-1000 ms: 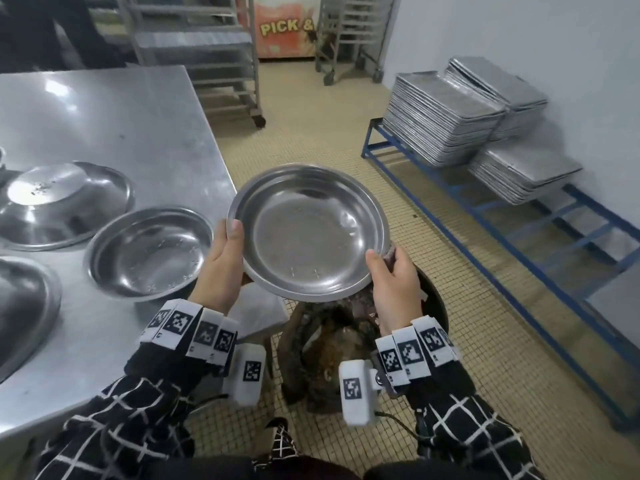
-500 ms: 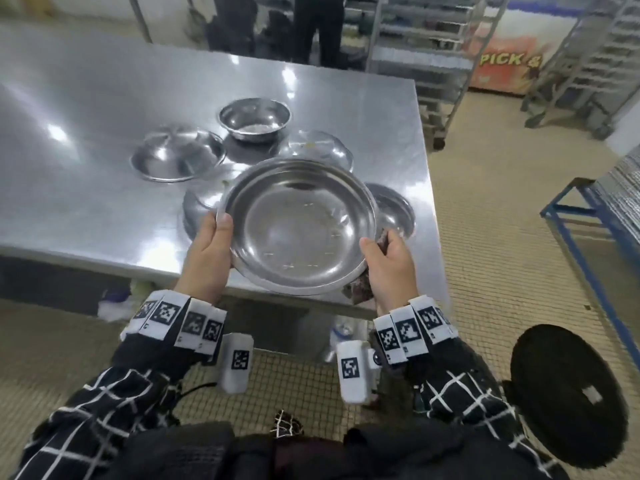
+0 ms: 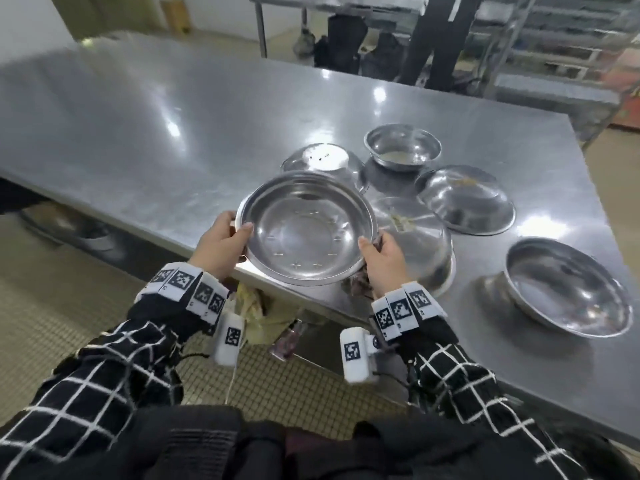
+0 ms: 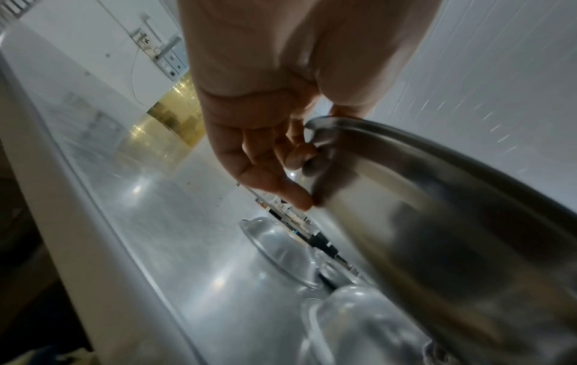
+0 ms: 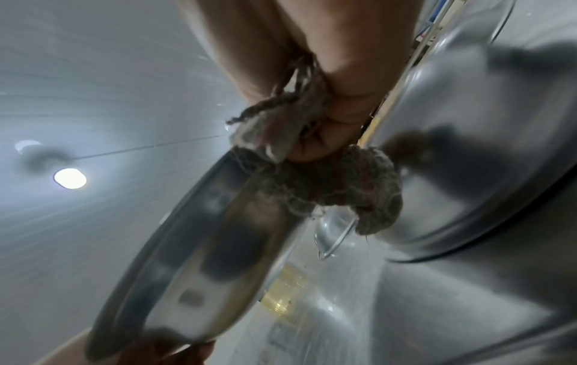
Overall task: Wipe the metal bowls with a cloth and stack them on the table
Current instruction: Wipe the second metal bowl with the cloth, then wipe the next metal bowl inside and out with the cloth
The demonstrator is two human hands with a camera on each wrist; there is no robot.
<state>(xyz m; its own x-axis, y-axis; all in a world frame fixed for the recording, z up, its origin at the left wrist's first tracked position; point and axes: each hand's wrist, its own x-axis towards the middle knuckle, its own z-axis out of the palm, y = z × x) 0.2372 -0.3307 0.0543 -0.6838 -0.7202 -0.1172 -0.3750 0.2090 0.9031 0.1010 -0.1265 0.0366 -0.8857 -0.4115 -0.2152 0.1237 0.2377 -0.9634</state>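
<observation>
A wide shallow metal bowl point(image 3: 306, 230) hangs level over the near corner of the steel table point(image 3: 173, 140), held by both hands. My left hand point(image 3: 223, 242) grips its left rim, thumb inside; the left wrist view shows fingers point(image 4: 296, 197) under the bowl's wall point(image 4: 437, 222). My right hand point(image 3: 381, 259) grips the right rim together with a bunched brownish cloth point(image 5: 315, 187), pressed against the bowl's underside point(image 5: 202, 247). Several more metal bowls lie on the table: an upturned one point(image 3: 414, 237) right beside the held bowl, another upturned point(image 3: 322, 159), and an upright one point(image 3: 568, 289) at the right.
A small deep bowl point(image 3: 401, 147) with pale residue and a flat upturned bowl point(image 3: 465, 199) stand further back. The left half of the table is bare steel. A person in dark clothes point(image 3: 436, 36) stands beyond the table near metal racks point(image 3: 554, 57). Tiled floor lies below.
The view has swung from the floor and tray shelving to the table. Both hands have carried the bowl over the table's near corner, keeping the same grip on it.
</observation>
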